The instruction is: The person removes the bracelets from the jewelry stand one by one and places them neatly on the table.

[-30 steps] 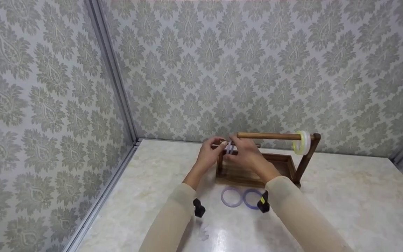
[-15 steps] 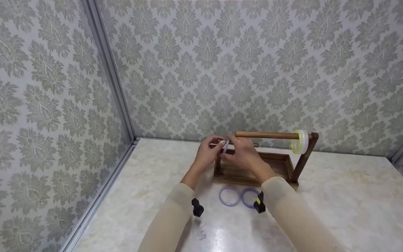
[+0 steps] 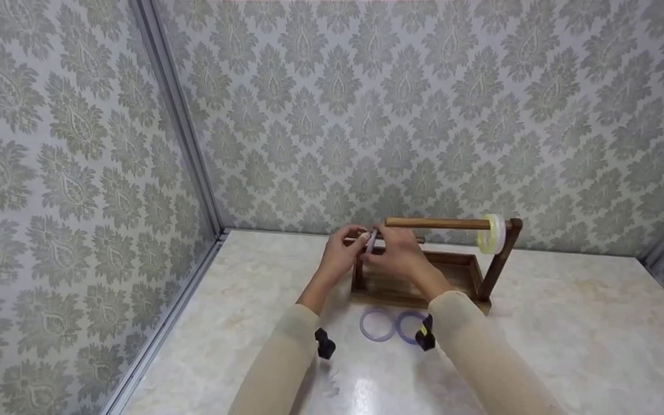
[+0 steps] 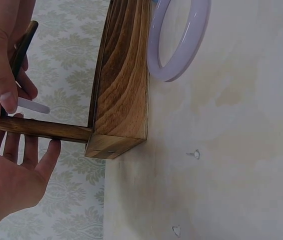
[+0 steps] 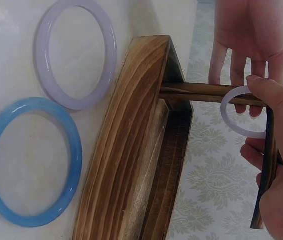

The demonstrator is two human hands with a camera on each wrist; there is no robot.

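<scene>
Clearly, both hands work at the left end of the wooden stand [image 3: 392, 299] in the head view. The right hand [image 3: 402, 252] pinches the pale ring [image 3: 371, 242], held near the lower rod [image 3: 419, 240]; the left hand [image 3: 339, 255] meets it from the left, its thumb close to the ring. The stand's upper rod [image 3: 436, 223] runs left from the tall right post [image 3: 501, 262], and a white ring [image 3: 500, 233] and a yellow ring [image 3: 486, 249] hang on it near that post. On the table [image 3: 251, 300], near the stand, lie a lavender ring [image 3: 361, 327] and, to its right, a blue ring [image 3: 399, 331].

From the left wrist, the pale ring shows nearly edge-on under a right fingertip. The left hand's fingers spread behind the short left post [image 4: 46, 129]; its thumb is mostly cut off, so I cannot tell whether it grips post, rod or ring. The lavender ring lies just beside the tray's near wall.

From the right wrist, the right thumb presses the pale ring's upper edge, other fingers below. Whether the ring goes round the lower rod cannot be made out. The lavender and blue rings lie side by side, flat.
</scene>
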